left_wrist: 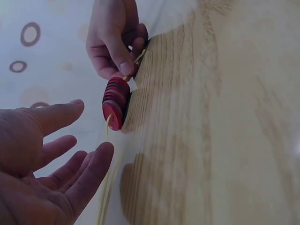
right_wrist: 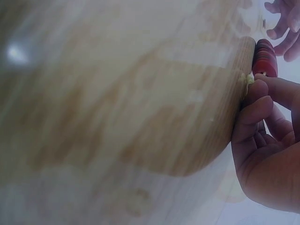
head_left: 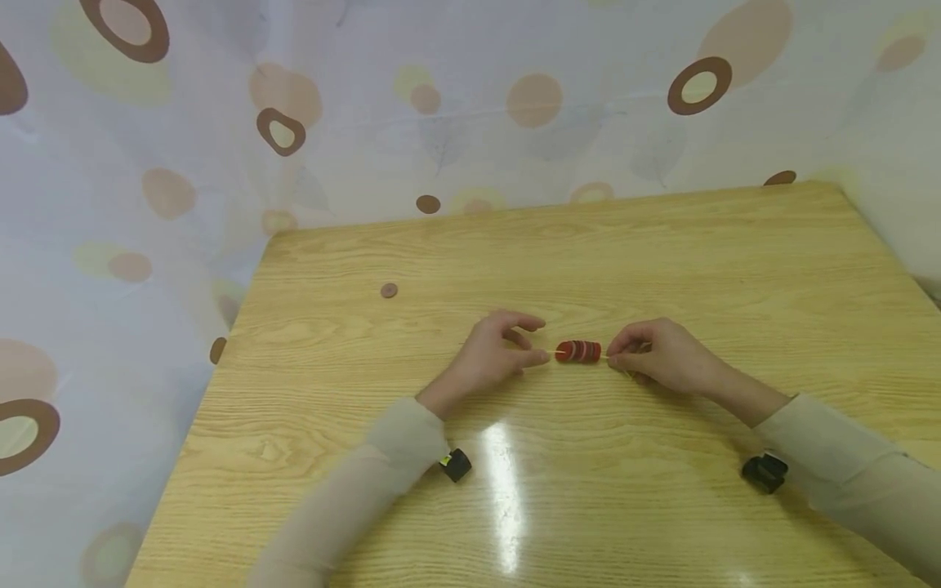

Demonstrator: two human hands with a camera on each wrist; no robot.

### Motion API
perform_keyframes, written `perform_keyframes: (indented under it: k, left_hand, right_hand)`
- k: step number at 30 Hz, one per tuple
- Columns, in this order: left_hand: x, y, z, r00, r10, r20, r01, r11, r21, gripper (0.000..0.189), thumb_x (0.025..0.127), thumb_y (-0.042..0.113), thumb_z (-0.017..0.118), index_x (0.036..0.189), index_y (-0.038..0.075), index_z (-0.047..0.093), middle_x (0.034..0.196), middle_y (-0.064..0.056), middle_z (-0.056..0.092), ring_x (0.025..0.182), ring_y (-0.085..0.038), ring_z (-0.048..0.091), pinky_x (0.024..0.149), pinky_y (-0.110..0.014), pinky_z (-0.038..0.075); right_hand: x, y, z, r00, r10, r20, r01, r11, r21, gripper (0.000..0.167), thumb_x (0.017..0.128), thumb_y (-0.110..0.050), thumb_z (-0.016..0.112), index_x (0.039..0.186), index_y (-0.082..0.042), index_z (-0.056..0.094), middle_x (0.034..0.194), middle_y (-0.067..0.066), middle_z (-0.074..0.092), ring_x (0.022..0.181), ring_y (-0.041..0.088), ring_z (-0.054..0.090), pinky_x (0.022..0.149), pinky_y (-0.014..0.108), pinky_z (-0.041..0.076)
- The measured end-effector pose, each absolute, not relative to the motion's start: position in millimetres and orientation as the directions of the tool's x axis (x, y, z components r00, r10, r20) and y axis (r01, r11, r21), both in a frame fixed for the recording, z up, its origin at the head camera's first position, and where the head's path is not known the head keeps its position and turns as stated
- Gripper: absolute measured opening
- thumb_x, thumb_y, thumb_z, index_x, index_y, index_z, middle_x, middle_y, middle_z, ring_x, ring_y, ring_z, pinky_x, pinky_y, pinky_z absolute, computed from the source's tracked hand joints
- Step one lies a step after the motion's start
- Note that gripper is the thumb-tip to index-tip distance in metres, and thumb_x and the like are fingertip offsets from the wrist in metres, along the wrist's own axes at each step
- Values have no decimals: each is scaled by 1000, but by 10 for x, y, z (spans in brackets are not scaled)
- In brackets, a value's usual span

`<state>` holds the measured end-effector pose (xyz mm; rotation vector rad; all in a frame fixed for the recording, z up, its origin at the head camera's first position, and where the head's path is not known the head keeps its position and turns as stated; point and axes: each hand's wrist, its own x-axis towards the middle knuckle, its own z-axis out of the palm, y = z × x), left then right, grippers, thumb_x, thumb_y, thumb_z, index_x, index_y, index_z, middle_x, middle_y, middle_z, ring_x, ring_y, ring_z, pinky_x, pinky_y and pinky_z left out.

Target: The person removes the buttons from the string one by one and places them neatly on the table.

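A stack of red, dark and pale buttons (head_left: 578, 352) is threaded on a thin yellow string (left_wrist: 108, 124) in the middle of the table. My right hand (head_left: 665, 357) pinches the string between thumb and forefinger, close to the right end of the stack. To the left of the stack is my left hand (head_left: 494, 349), thumb and fingers spread apart. In the left wrist view, the string runs from the red end button past the left fingertips, with no finger curled round it. Holes show in that end button.
A single brownish button (head_left: 389, 290) lies on the wooden table (head_left: 331, 425), toward the back left. Patterned cloth (head_left: 478, 147) hangs behind the table and at its left side. Black wrist cameras are worn below both sleeves.
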<state>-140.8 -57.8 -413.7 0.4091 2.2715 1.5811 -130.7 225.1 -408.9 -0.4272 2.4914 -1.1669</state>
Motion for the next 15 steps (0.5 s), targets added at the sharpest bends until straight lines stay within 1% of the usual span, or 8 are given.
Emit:
perform_keyframes:
  k: [6,12,15]
  left_hand:
    - [-1403,-420,-4160,-889,446,-99,69,345,936,46,86,10,82,129,5,66,125,-8,59,100,-18,60,63,-30,59]
    - [-1420,-335,-4154,-891,442,-106,109,432,895,47,85,17,84,129,10,67,124,-2,61,99,-16,60,70,-24,56]
    - [-1419,-311,-4139,-889,440,-122,101,450,887,48,84,17,84,129,10,68,125,-1,62,101,-16,59,69,-25,56]
  right_hand:
    - [-1308,2259,-4089,-889,-413,-196,-114,615,-780,12,94,-13,71,101,-4,72,82,3,66,61,14,58,53,27,49]
    - [-1306,2255,-4084,-887,-419,-195,-115,609,-785,11,95,-14,71,101,-5,72,82,3,66,60,14,58,53,27,49]
    - [-1305,2254,-4084,-884,-428,-188,-122,600,-790,10,95,-14,71,100,-5,73,83,3,67,60,14,58,53,27,50]
